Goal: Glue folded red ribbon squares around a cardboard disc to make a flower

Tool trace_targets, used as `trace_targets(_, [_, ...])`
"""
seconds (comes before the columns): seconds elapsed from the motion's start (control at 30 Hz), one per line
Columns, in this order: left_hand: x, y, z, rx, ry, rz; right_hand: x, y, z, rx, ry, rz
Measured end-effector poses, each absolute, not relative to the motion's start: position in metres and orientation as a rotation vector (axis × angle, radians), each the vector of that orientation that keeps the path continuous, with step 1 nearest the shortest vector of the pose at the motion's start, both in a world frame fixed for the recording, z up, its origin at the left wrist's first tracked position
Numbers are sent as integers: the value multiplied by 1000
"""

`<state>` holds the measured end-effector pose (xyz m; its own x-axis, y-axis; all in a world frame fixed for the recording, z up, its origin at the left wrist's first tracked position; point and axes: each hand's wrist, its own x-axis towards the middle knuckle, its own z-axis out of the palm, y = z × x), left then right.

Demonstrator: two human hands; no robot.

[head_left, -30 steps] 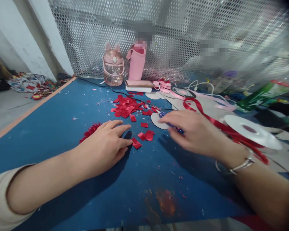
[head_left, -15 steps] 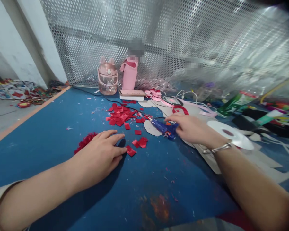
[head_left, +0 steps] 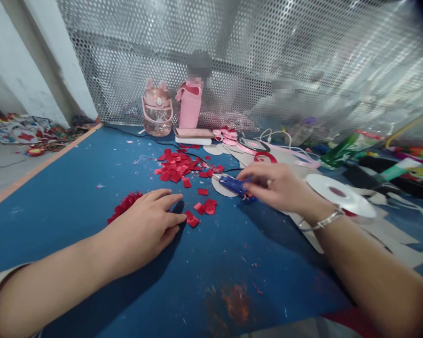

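Observation:
My left hand [head_left: 146, 225] rests over the blue table with its fingers spread, thumb tip beside a small red fabric square [head_left: 192, 219]. A ruffled dark red piece [head_left: 125, 206] shows partly behind that hand. My right hand [head_left: 277, 185] has its fingers closed around the handle end of a blue glue gun [head_left: 232, 185], whose nozzle points left over a pale round disc [head_left: 218, 188]. Left of the nozzle lies a loose pile of red squares [head_left: 176, 165], with a few single ones nearer to me.
Along the mesh partition [head_left: 127, 75] stand a pink clear bottle [head_left: 157, 110], a pink pouch [head_left: 190, 107] and a phone [head_left: 194, 133]. To the right lie a white ribbon roll [head_left: 356, 197], cardboard sheets [head_left: 396, 230] and a green bottle [head_left: 348, 149].
My right hand has shifted down and its fingers have closed onto the glue gun, which has moved slightly left. My left hand stays where it was.

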<state>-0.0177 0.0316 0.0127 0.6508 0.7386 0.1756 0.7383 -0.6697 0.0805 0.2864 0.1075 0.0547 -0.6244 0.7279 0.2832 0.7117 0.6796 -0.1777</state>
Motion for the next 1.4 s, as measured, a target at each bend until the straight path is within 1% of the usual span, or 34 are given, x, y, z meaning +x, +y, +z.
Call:
trace_targets(0.07, [-17,32,13,2855,1262,326,260,89,49,-882,-2699,278])
trace_targets(0.13, [-16,32,14,2858,1238,359,239,77,40,-760,-2754,393])
trace_targets(0.3, [-16,33,13,2873,1222,374,222,75,24,-752,-2761,492])
trace_targets(0.53, [-16,34,14,2879,1202,348,218,82,16,-672,-2759,436])
trace_targets(0.8, [-17,33,13,2799,1261,317,211,79,3,-625,-2731,274])
trace_targets(0.87, [-16,32,12,2776,1258,329,210,79,1,-606,-2718,248])
trace_targets(0.93, [-15,31,13,2737,1243,418,211,79,1,-595,-2683,224])
trace_targets(1.0, [-12,27,19,2588,1307,651,211,77,3,-597,-2622,194])
trace_targets(1.07, [-7,22,28,2184,1454,921,212,73,7,-608,-2539,155])
trace_targets(1.1, [-4,18,32,1901,1500,992,213,71,10,-617,-2496,135])
trace_targets(1.2, [6,8,42,1196,1418,933,214,62,17,-626,-2387,101])
trace_targets(1.3, [14,1,44,932,1291,821,214,55,22,-595,-2305,130])
trace_targets(1.4, [18,-1,43,798,1170,830,214,51,25,-559,-2288,162])
